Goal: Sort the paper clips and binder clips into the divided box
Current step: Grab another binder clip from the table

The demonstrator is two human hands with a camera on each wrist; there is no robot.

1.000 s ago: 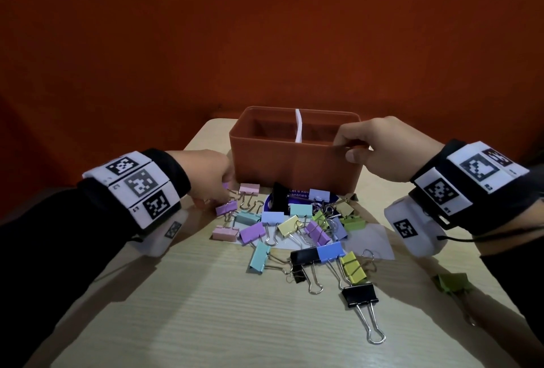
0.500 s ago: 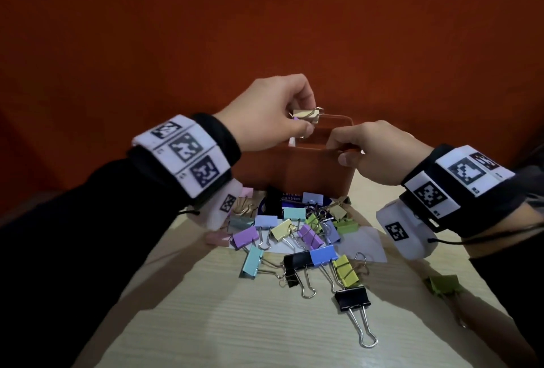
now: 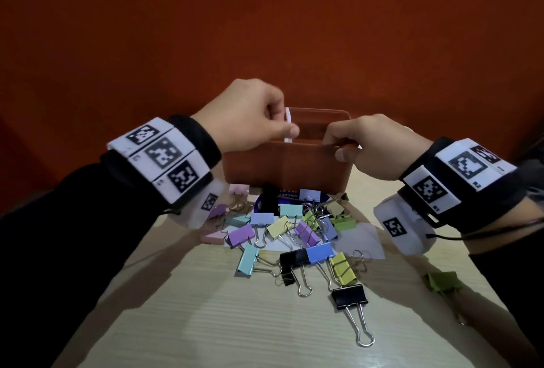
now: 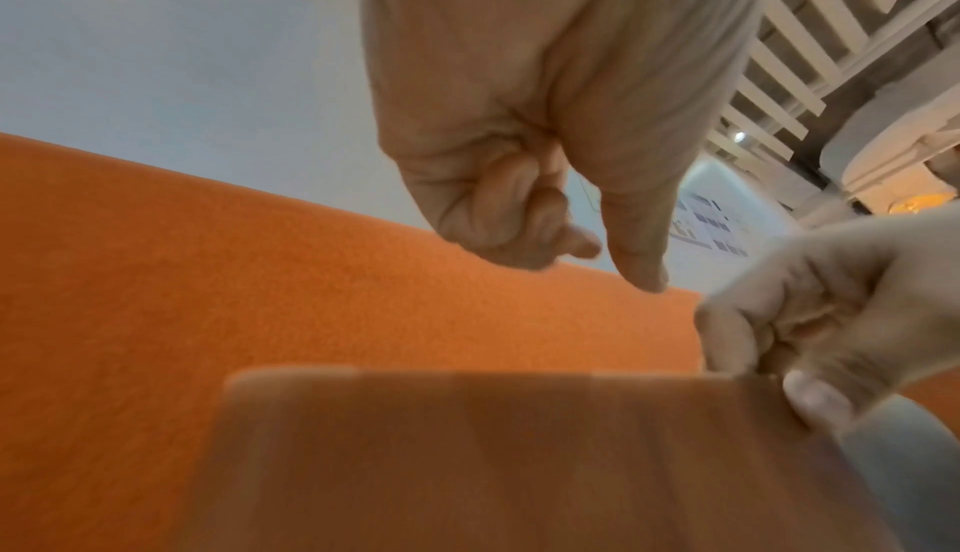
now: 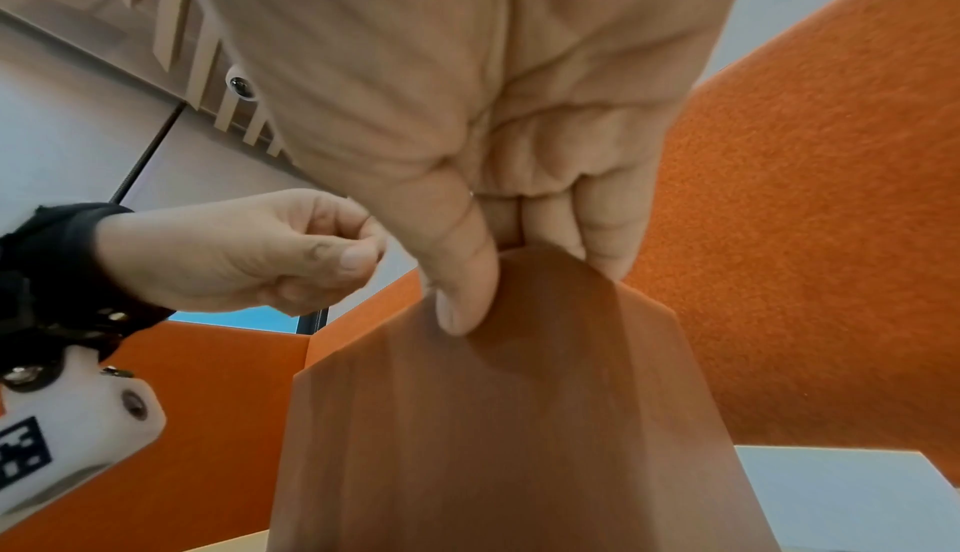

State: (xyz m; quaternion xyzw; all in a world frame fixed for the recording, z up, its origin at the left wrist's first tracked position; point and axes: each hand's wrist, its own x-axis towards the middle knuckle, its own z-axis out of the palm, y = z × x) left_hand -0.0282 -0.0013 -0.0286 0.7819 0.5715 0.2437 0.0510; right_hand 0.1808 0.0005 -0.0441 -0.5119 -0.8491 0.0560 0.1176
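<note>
Orange wall is backing a pale bench, where a brown divided box is standing, white divider showing, contents hidden. Pastel and black binder clips are lying heaped before it. Right hand is pinching its near rim, thumb outside per the right wrist view. Left hand is hovering above, fingers curled, visibly empty.

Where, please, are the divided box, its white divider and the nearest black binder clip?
divided box (image 3: 282, 170): head view, front wall.
white divider (image 3: 288, 117): head view, top edge.
black binder clip (image 3: 349, 297): head view, black body.
</note>
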